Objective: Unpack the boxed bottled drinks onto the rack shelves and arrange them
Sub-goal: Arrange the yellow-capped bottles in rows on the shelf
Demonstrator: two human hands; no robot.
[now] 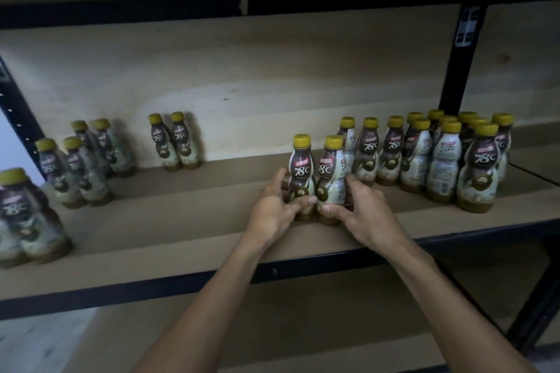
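Note:
Two coffee bottles with yellow caps stand side by side near the middle of the brown shelf (181, 239). My left hand (274, 206) grips the lower part of the left bottle (301, 169). My right hand (360, 209) grips the lower part of the right bottle (330, 172). Both bottles are upright and touch each other. A dense group of several like bottles (436, 154) stands right behind and to the right of them.
A pair of bottles (175, 142) stands at the back middle, several more bottles (81, 163) at the left, and a blurred bottle (24, 215) at the far left front. A black rack post (460, 63) rises at the right. A lower shelf (303, 327) lies beneath.

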